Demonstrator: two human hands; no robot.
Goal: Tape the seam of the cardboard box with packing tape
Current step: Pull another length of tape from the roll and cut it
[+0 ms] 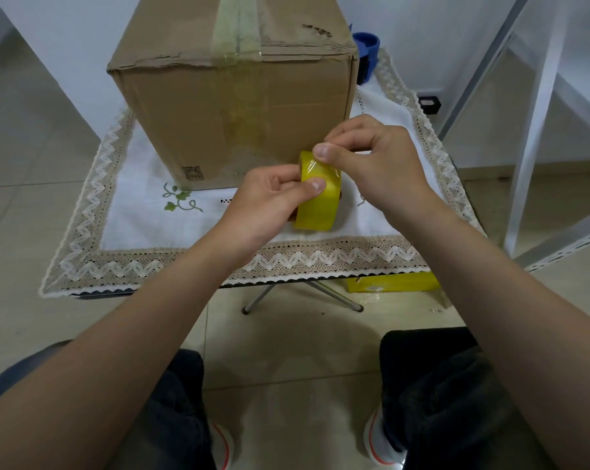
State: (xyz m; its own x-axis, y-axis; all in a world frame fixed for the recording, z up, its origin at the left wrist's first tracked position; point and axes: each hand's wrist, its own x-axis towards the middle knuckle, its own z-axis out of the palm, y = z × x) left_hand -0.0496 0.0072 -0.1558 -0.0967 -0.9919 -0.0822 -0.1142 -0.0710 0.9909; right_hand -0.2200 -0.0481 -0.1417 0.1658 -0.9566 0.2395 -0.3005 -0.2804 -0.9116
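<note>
While the cardboard box stands upright on the lace-edged tablecloth, a roll of yellow packing tape is held just in front of its near right corner, above the cloth. The roll is gripped on edge by the left hand, the thumb pressed on its outer face and the fingers curled behind it. The loose end of the tape at the top of the roll is pinched between thumb and forefinger of the right hand, and a short, wrinkled stretch of film is seen lifted from the roll. An older strip of tape is seen running along the top seam of the box and folded over its front edge. A blue object is partly hidden behind the box.
</note>
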